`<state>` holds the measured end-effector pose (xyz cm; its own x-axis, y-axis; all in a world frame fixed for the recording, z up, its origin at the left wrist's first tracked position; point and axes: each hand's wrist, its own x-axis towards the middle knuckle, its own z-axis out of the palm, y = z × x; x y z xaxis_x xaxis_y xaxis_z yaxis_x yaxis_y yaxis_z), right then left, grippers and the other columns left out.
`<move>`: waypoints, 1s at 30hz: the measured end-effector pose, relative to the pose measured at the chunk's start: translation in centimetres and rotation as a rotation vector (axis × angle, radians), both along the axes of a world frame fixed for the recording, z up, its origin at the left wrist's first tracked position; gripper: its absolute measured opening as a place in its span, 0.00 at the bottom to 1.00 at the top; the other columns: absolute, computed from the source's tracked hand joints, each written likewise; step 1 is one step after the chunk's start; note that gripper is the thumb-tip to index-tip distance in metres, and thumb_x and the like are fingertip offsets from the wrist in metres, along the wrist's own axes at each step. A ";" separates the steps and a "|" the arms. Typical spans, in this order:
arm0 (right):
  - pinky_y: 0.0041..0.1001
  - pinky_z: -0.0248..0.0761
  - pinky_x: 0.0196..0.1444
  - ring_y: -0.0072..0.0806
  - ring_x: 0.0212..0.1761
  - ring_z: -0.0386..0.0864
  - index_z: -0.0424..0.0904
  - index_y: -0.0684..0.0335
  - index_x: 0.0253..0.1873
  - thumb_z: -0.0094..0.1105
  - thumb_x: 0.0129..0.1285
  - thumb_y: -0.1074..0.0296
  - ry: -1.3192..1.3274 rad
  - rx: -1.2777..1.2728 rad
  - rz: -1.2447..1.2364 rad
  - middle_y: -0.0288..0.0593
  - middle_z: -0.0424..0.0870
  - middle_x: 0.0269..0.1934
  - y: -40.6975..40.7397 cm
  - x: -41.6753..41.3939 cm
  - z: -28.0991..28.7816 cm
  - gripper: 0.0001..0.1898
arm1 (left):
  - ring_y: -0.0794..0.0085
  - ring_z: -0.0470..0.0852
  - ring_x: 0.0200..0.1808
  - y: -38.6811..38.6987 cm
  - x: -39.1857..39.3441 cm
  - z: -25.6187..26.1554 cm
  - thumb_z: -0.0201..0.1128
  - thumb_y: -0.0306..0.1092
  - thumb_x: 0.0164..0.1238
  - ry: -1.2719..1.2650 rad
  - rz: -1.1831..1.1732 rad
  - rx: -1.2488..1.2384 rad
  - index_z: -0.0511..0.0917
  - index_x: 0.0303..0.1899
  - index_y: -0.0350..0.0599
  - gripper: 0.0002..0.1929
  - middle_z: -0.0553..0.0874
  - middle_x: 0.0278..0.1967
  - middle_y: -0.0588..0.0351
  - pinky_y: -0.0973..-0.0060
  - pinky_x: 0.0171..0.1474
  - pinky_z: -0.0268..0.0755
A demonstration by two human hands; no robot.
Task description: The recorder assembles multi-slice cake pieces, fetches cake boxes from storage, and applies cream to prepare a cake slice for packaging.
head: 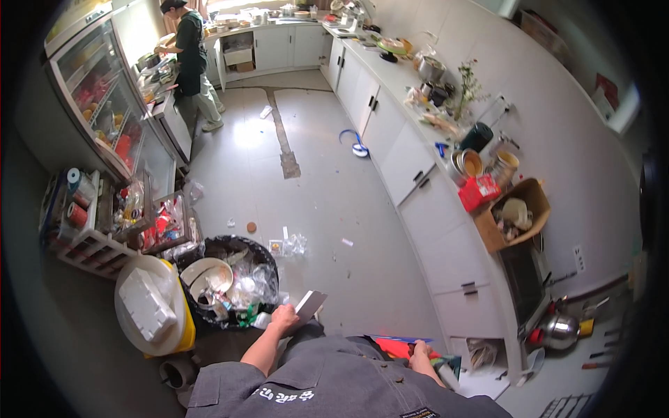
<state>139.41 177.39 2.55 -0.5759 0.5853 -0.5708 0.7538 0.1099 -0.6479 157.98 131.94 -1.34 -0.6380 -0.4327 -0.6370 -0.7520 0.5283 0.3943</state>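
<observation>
My left hand (285, 317) grips a flat, pale grey rectangular object (310, 304), whose exact kind I cannot tell, beside the trash bin. The bin (272, 261) has a black liner and holds clear plastic wrap and a cream round container (210, 277). On the other side, low by my waist, my right hand (419, 352) is closed around something red and blue (393, 347), flat and partly hidden by my shirt. A green printed item (450, 361) lies near that hand.
Plastic scraps (295, 244) and a brown disc (251, 227) lie on the grey floor. White cabinets (444, 251) line the right, with a cardboard box (488, 230) on the counter. A glass-door fridge (141, 151) and crates (99, 245) stand left. A co-worker (193, 57) stands at the far left counter.
</observation>
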 end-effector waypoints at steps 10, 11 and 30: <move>0.29 0.70 0.22 0.25 0.22 0.80 0.80 0.64 0.40 0.58 0.67 0.71 0.187 -0.078 0.714 0.38 0.82 0.26 -23.2 -19.2 3.7 0.04 | 0.44 0.89 0.45 -10.6 -8.6 -2.1 0.72 0.47 0.52 0.011 0.345 0.052 0.89 0.39 0.40 0.20 0.90 0.38 0.36 0.54 0.50 0.81; 0.29 0.70 0.22 0.25 0.22 0.80 0.80 0.64 0.40 0.58 0.67 0.71 0.161 -0.092 0.738 0.38 0.82 0.26 -25.0 -19.8 2.7 0.04 | 0.43 0.89 0.45 -11.2 -9.4 -2.1 0.71 0.47 0.52 0.018 0.344 0.039 0.89 0.40 0.39 0.21 0.90 0.38 0.35 0.54 0.50 0.81; 0.24 0.61 0.17 0.22 0.14 0.69 0.75 0.56 0.25 0.62 0.61 0.68 0.144 -0.530 0.740 0.35 0.74 0.17 -71.3 -67.1 7.7 0.10 | 0.38 0.87 0.43 -37.5 -41.0 8.5 0.62 0.48 0.63 0.167 0.785 -0.352 0.86 0.46 0.43 0.20 0.88 0.36 0.35 0.48 0.48 0.79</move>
